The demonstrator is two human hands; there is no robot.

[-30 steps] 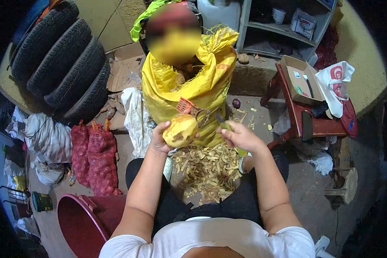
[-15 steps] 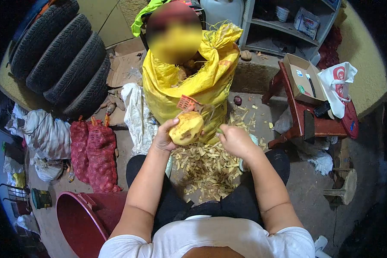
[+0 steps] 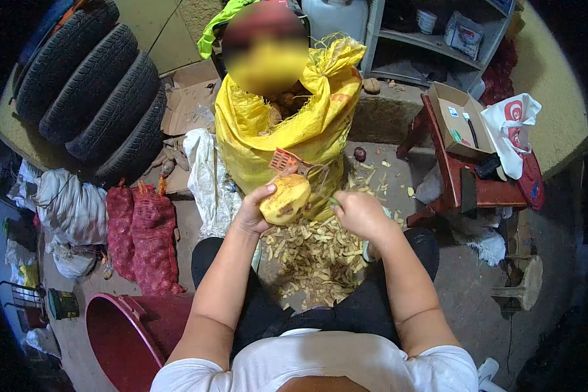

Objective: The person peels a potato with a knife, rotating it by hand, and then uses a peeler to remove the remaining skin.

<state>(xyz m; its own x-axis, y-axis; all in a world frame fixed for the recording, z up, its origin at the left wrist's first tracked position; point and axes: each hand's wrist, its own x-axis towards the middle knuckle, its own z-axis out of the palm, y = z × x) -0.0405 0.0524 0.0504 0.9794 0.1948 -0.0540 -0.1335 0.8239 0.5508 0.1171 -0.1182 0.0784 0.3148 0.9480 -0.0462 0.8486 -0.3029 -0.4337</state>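
Note:
My left hand [image 3: 258, 208] is wrapped round a large potato [image 3: 287, 198], pale yellow where its skin is off and brown in patches. To the right of it, my right hand [image 3: 360, 214] is closed in a fist on a small green-handled tool [image 3: 334, 202]. The tool's blade cannot be made out, and it is apart from the potato. Beneath both hands, a wide heap of potato peels [image 3: 320, 255] covers the floor between my legs. Behind them stands an open yellow sack [image 3: 274, 157] with brown potatoes inside; an orange tag hangs at its front.
A dark red tub [image 3: 121, 333] lies tipped at my left. Red net sacks of onions [image 3: 153, 238] stand beyond it, below several tires [image 3: 111, 98]. On the right, a red bench [image 3: 447, 186] carries a cardboard box [image 3: 460, 121] and a white bag [image 3: 513, 127].
The potato has turned slightly in my left hand and moved a little to the right and down. My right hand stays close to where it was, still holding the green-handled tool.

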